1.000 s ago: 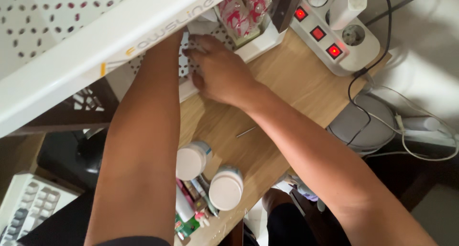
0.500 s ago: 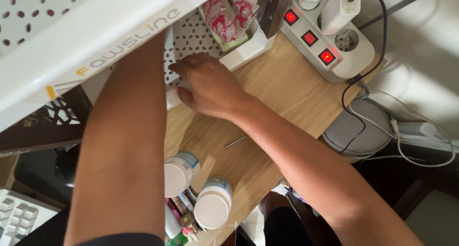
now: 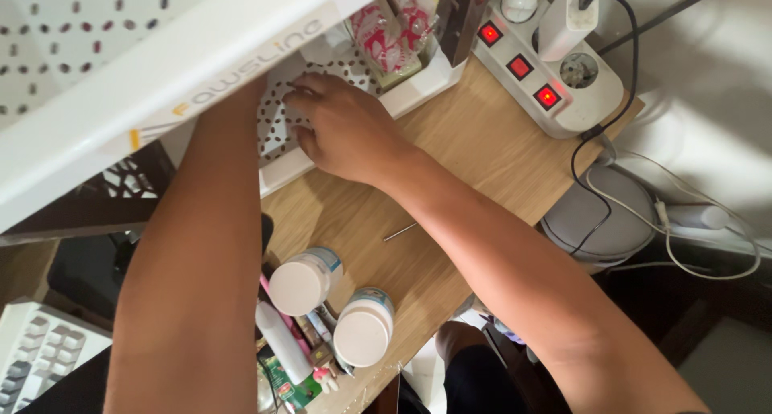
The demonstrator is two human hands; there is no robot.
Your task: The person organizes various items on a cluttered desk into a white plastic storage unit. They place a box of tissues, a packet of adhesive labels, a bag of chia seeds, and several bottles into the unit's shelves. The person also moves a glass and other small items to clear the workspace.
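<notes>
Both forearms are bare, with no sleeves, rings or watch visible.

There is only one camera. It sits on the person's head and looks almost straight down at a small wooden table (image 3: 482, 153). It is close, so both forearms fill much of the view and run up from the near edge. The right hand (image 3: 350, 129) lies near the middle, far from the person. A white shelf (image 3: 161, 84) with holes sits very near the camera at the top left and hides the left hand. A power strip (image 3: 555, 76) is at the far right. Two white jars (image 3: 334, 305) stand near the bottom. No second view shares the scene.
</notes>
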